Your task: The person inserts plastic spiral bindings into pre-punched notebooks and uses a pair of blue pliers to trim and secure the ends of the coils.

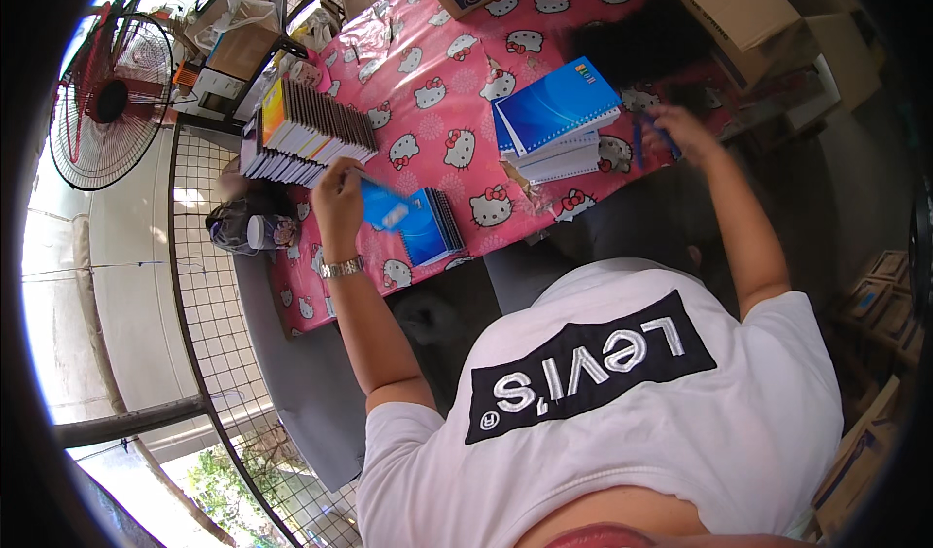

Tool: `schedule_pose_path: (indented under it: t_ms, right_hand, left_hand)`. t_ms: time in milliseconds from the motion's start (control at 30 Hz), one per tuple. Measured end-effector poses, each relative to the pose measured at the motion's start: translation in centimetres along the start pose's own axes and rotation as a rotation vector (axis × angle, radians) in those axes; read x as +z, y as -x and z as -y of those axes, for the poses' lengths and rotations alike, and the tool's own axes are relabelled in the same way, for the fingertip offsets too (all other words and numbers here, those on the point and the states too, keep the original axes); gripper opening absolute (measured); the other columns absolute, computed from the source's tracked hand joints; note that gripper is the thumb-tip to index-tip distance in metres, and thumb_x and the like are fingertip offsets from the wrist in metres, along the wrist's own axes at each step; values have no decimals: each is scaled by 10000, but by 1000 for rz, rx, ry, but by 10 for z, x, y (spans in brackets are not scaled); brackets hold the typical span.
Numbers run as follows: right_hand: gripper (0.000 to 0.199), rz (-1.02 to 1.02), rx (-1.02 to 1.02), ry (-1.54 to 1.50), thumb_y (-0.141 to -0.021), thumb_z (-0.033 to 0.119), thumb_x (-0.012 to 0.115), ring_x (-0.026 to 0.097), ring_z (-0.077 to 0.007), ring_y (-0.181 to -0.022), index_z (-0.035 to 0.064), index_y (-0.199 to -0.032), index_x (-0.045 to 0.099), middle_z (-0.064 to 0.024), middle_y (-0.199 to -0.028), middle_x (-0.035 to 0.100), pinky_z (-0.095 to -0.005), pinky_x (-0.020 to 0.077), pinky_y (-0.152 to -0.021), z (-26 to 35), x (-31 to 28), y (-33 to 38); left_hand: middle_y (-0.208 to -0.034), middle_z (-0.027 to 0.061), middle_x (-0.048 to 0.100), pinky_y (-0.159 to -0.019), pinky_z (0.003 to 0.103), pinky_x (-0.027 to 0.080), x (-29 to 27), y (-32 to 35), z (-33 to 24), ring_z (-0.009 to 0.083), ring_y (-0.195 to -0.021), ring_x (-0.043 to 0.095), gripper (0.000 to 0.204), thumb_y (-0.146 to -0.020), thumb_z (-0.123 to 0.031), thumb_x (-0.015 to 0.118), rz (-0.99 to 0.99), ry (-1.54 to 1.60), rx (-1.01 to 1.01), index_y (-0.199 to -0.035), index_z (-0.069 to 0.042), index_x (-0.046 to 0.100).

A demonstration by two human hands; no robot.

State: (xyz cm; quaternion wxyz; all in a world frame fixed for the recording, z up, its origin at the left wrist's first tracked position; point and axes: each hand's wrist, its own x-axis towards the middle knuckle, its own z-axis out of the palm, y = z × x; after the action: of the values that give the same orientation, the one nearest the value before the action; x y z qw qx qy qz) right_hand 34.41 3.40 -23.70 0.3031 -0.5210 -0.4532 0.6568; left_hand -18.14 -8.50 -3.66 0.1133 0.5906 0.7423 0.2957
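Note:
My left hand point(337, 190), a metal watch on its wrist, grips a thin blue spiral notebook point(385, 204) by its edge. The notebook is smeared by motion and hangs above a small stack of blue notebooks point(424, 229) near the table's front edge. On the right, my right hand point(692, 132) is closed around a dark blue-handled hand tool point(661, 138), too blurred to tell its exact kind. Just left of that tool lies a larger pile of blue spiral notebooks point(556, 106), their white page edges facing me.
A pink tablecloth with cat faces point(457, 148) covers the table. At the left stand tall rows of bound notebooks point(316, 125), near a lidded jar point(258, 232) and a bag. Cardboard boxes point(743, 14) stand at the far side; a fan point(112, 101) is at far left.

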Motion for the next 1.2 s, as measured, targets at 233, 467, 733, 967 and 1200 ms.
schedule_pose_path:
  t_ms: [233,467,733,967,1200]
  right_hand:
    - [218,-408,-346,1095,-840,258,647,677,-348,-904,75,-931,726,-177,-956,703,-452,541,-810,61,21,-76]
    - [347,-829,-436,1442,-851,251,678,622,-411,-968,65,-1138,621,-198,-1079,626,-473,528,-849,37,-38,-149]
    - [262,-746,-400,1131,-893,229,595,615,-399,-1042,66,-1098,605,-183,-1142,605,-511,520,-862,62,-38,-150]
    - [250,-813,-919,784,-893,162,527,639,-403,-973,63,-1089,648,-221,-1000,678,-471,511,-867,112,-41,-125]
    - [252,-434,-768,526,-913,118,538,639,-128,-765,38,-1126,646,-81,-873,691,-280,514,-711,149,32,5]
  left_hand:
    - [-1007,95,691,-914,443,456,97,18,85,314,-1024,619,244,-804,-153,569,351,-276,-176,-1012,-87,678]
    - [-1391,188,507,-1031,413,414,104,90,102,365,-1162,549,552,-855,-195,676,112,-244,-220,-1372,-77,523]
    - [-1396,218,490,-1036,408,413,96,100,119,355,-1259,502,542,-869,-186,688,136,-41,-274,-1375,-75,527]
    - [-1273,160,579,-958,428,468,112,32,-115,372,-1181,537,362,-826,-172,719,-102,20,608,-1163,-67,634]
    - [-997,91,696,-730,377,548,129,11,-198,285,-813,681,258,-766,-209,760,385,-276,769,-997,-99,728]
